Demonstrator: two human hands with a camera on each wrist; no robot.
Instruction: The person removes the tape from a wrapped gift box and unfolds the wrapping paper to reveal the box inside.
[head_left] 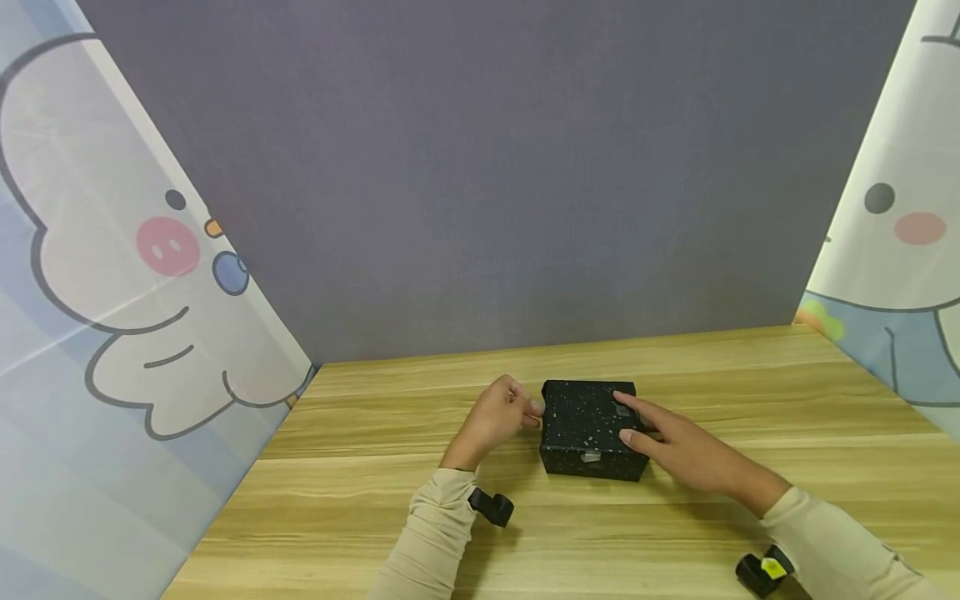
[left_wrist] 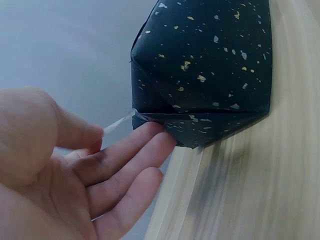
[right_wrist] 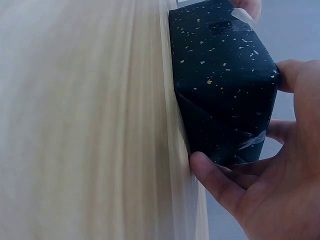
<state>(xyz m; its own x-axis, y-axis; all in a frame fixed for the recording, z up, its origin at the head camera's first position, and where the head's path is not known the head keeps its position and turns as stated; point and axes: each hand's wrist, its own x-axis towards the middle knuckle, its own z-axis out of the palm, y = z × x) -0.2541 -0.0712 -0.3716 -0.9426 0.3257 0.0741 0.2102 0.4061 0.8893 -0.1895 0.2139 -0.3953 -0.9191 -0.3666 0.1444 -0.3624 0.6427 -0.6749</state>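
A box wrapped in black paper with gold and white flecks [head_left: 581, 421] sits on the wooden table. At its left end, my left hand [head_left: 498, 412] pinches a short strip of clear tape [left_wrist: 118, 125] between thumb and forefinger. The strip reaches the folded end flap [left_wrist: 192, 125], and the other fingertips touch that flap from below. My right hand [head_left: 686, 454] holds the box at its right end, thumb near the top front edge and fingers spread around the end. Clear tape [right_wrist: 252, 140] lies over the folds there. Another bit of tape [head_left: 591, 456] shows on the front side.
Wood-grain table [head_left: 337, 517] extends around the box. Behind it stands a grey panel [head_left: 487, 183], with cartoon-printed sheets [head_left: 97, 350] at both sides. Black wrist devices [head_left: 491, 507] are worn on both beige sleeves [head_left: 427, 533].
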